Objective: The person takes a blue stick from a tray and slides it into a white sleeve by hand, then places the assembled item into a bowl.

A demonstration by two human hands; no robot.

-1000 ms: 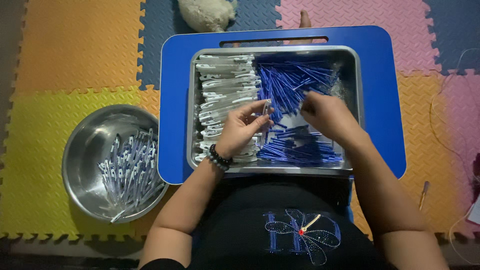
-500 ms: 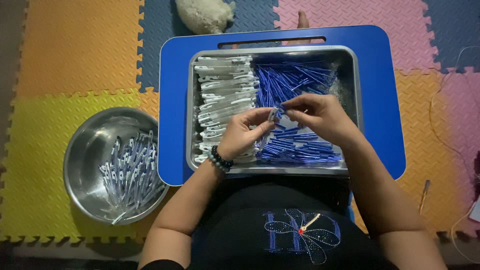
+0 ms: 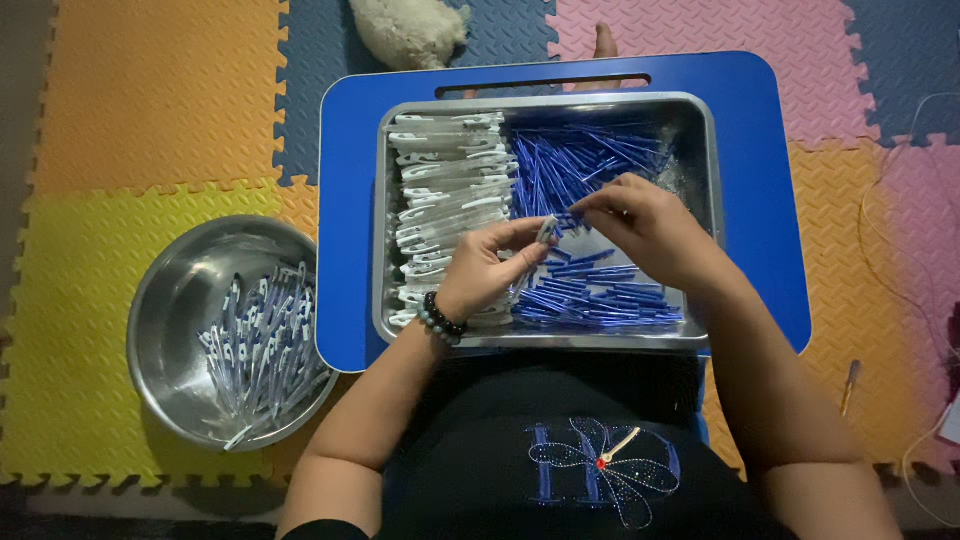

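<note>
Sitting at nine o'clock on the foam floor mat (image 3: 150, 110), a round steel bowl (image 3: 170, 300) holds a modest heap of assembled white-and-blue pieces (image 3: 265, 345). On the blue table (image 3: 770, 200), a steel tray (image 3: 700, 110) keeps many white clips (image 3: 445, 170) at ten o'clock and blue sticks (image 3: 600, 300) at two, so much seems left. The left hand (image 3: 480, 275) and right hand (image 3: 650, 235) meet mid-tray, pinching one small piece (image 3: 547, 230) together. A fluffy toy (image 3: 405, 30) lies at twelve; nothing blocks the hands.
</note>
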